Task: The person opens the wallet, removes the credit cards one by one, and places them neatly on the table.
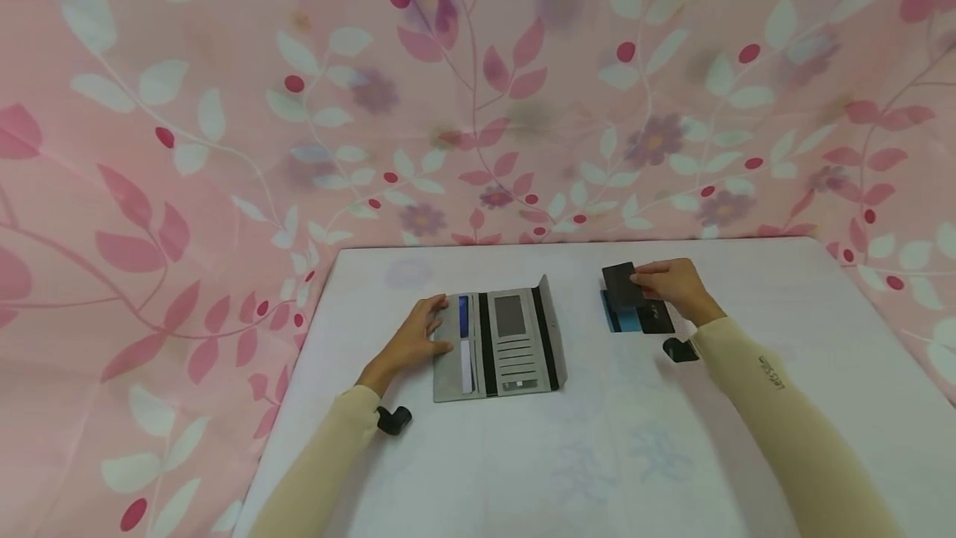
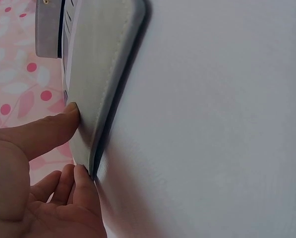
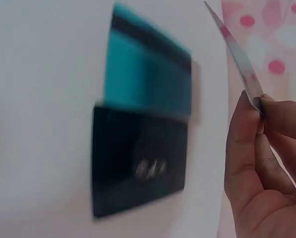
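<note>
A long grey wallet [image 1: 448, 368] lies unfolded on the white table, its flap raised at the right. Card slots line its middle, and something blue and white [image 1: 465, 322] sits in its left pocket. My left hand [image 1: 409, 345] holds the wallet's left edge, the thumb [image 2: 58, 126] on its face and the fingertips at the rim. To the right, my right hand [image 1: 678, 287] pinches a dark card [image 1: 620, 285] between thumb and fingers, edge-on in the right wrist view. Below it lie a blue card [image 3: 148, 74] with a dark stripe and a black card [image 3: 138, 163] with pale lettering, side by side.
A white table [image 1: 523, 471] bears everything, with faint bluish marks on its surface. Behind and at the sides hangs a pink cloth [image 1: 478, 106] printed with leaves and flowers. Small black devices [image 1: 394, 419] are worn at both wrists.
</note>
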The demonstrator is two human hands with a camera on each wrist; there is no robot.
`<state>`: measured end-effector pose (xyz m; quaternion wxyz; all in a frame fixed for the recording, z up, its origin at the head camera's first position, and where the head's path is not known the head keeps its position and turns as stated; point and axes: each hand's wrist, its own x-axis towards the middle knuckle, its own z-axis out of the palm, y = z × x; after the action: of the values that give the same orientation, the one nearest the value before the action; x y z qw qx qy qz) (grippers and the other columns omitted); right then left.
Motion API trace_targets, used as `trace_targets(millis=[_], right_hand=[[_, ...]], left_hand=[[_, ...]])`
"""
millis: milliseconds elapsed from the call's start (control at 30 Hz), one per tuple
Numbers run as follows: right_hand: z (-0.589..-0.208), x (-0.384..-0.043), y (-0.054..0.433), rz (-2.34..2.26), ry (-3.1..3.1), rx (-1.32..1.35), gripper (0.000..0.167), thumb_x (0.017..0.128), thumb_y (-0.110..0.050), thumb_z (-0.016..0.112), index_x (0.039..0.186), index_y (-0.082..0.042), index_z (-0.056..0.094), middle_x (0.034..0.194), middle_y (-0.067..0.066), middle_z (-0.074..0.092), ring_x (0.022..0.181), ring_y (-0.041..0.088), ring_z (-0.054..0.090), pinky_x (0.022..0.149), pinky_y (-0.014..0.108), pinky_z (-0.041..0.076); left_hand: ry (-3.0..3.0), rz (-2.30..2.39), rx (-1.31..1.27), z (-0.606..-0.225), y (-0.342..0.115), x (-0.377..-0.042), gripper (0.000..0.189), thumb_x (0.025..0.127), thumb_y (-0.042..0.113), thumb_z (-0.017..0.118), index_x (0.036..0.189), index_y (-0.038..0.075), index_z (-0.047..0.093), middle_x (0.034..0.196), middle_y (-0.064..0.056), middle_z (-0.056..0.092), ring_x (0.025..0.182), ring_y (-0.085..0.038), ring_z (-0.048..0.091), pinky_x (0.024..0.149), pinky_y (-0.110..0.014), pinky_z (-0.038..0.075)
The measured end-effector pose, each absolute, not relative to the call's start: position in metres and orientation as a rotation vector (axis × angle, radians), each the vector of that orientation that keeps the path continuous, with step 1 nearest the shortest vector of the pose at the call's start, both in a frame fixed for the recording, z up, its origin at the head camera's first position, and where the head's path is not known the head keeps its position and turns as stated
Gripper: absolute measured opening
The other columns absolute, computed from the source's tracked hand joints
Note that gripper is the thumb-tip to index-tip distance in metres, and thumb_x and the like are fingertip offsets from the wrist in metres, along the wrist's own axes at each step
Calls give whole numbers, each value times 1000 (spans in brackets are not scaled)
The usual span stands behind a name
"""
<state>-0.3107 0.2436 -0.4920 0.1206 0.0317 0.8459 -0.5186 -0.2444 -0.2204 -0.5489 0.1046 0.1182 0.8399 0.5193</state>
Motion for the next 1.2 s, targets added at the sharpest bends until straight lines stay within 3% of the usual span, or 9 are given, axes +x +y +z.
trace_targets(millis=[133, 367, 567, 767, 900, 1067, 1200], right_hand=[[-499, -306, 273, -1490, 2487, 152, 49, 97, -24, 62, 131, 11, 55, 131, 32, 53, 104, 28, 65, 80, 20, 58], [-513, -301, 315, -1424, 2508, 258, 53, 96, -26, 63, 132, 11, 53, 134, 33, 50, 86, 3, 65, 75, 15, 58], [-523, -296, 335, -1365, 2561, 282, 50, 93, -22, 65, 129, 12, 56, 122, 28, 61, 78, 0, 62, 68, 14, 57], [-525, -295, 338, -1367, 2600, 326, 50, 89, -22, 71, 125, 10, 60, 101, 11, 71, 71, -3, 59, 62, 14, 56], [-526, -294, 334, -1320, 2653, 341, 47, 87, -23, 73, 121, 8, 64, 99, 12, 72, 69, -4, 59, 60, 13, 53], [-529, -294, 332, -1224, 2709, 370, 48, 87, -29, 74, 120, 4, 66, 103, 17, 71, 82, 12, 66, 65, 18, 54], [-529, -292, 330, -1105, 2796, 316, 49, 86, -34, 75, 118, 3, 68, 110, 22, 68, 108, 37, 56, 84, 40, 52]], left_hand=[[2474, 1550, 364, -548, -221, -244, 95, 73, -16, 76, 151, -1, 23, 147, -17, 30, 141, -28, 29, 114, -29, 35], [2480, 1534, 341, -550, -222, -244, 95, 73, -16, 76, 151, 2, 24, 148, -14, 30, 142, -25, 28, 113, -26, 35], [2470, 1540, 340, -551, -222, -244, 96, 73, -16, 76, 151, 1, 23, 148, -14, 30, 143, -24, 27, 113, -26, 34], [2469, 1545, 352, -551, -221, -244, 95, 74, -16, 75, 151, 0, 22, 148, -15, 29, 143, -26, 27, 114, -27, 34], [2474, 1540, 339, -551, -221, -245, 95, 74, -15, 75, 152, 1, 23, 148, -14, 30, 142, -25, 28, 113, -26, 34], [2461, 1566, 355, -551, -221, -246, 95, 73, -17, 75, 151, 0, 23, 148, -16, 30, 142, -28, 27, 115, -30, 33], [2453, 1573, 357, -552, -220, -247, 95, 73, -17, 75, 151, 0, 22, 148, -16, 29, 143, -27, 27, 115, -30, 33]])
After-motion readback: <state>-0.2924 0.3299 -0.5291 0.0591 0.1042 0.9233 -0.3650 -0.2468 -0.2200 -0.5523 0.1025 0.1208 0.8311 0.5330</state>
